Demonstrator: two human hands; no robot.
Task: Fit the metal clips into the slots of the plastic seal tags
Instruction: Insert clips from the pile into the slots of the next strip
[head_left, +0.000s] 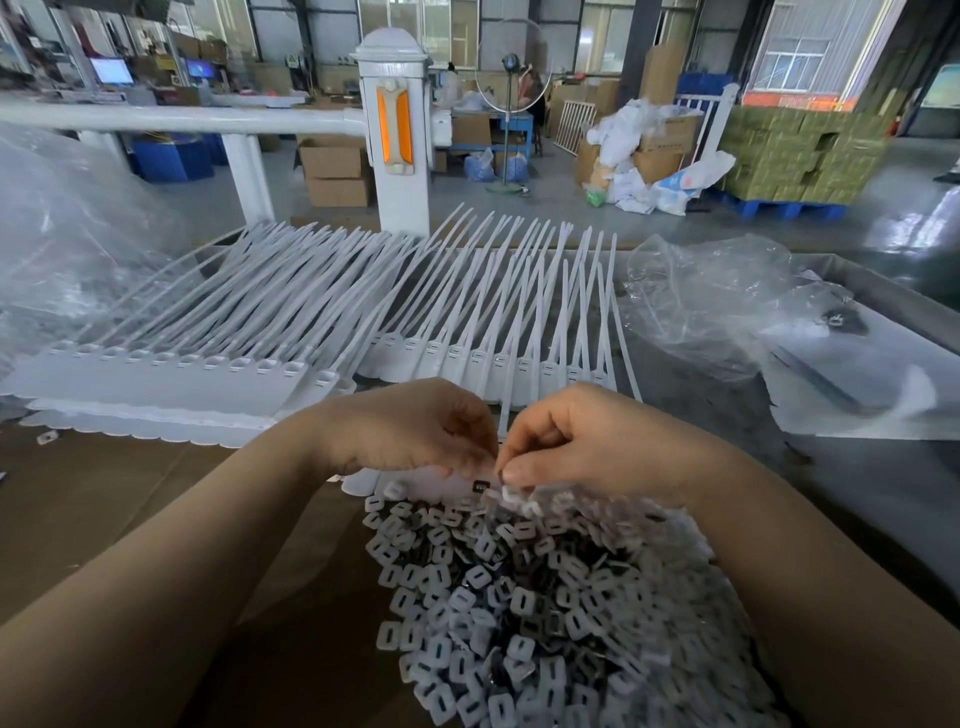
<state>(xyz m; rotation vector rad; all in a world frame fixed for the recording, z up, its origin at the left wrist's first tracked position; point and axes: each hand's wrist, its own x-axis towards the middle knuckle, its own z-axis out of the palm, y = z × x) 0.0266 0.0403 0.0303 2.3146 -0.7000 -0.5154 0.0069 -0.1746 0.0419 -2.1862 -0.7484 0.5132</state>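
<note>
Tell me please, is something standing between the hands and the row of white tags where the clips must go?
Nothing visible does. Both the left hand and the right hand are at the far edge of the clip pile, and the white tags lie just beyond them with no object between.

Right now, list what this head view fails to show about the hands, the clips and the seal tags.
- What the left hand and right hand pinch: their curled fingers hide it; only a small dark clip peeks out below.
- Near part of the clip pile: cut off by the bottom edge.
- Whether the far seal tags already carry clips: slots too small and blurred.
- Contents of the clear plastic bag, right: hidden by glare and crumpling.
</note>
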